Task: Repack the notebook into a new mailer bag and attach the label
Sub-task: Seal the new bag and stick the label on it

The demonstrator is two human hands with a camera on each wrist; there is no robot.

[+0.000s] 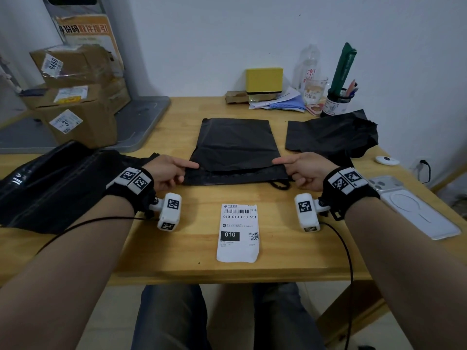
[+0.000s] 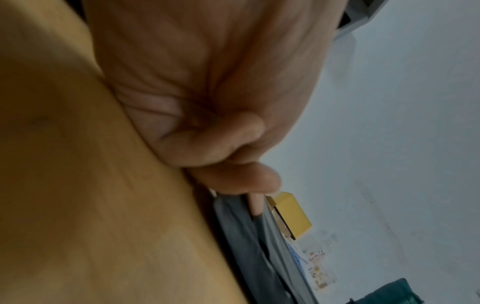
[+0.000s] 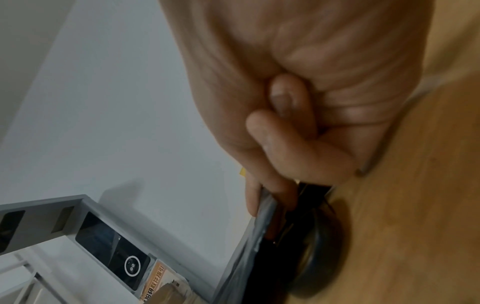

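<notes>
A black mailer bag (image 1: 236,145) lies flat in the middle of the wooden table (image 1: 177,253), its open end toward me. My left hand (image 1: 174,170) pinches the bag's near left corner, index finger stretched over the flap and thumb below. At the near right corner, my right hand (image 1: 300,170) pinches the same way. The wrist views show each hand, left (image 2: 233,179) and right (image 3: 280,164), gripping the grey-black film (image 2: 244,236) (image 3: 249,246). A thin black loop (image 1: 279,184) sticks out at the near right. No notebook is visible. The white shipping label (image 1: 237,232) lies in front of the bag.
A crumpled torn black bag (image 1: 331,135) lies at the right, a pile of black bags (image 1: 50,183) at the left. A phone (image 1: 414,205) and a small white device (image 1: 386,160) sit near the right edge. A yellow box (image 1: 264,80), papers and a pen cup (image 1: 336,102) line the back.
</notes>
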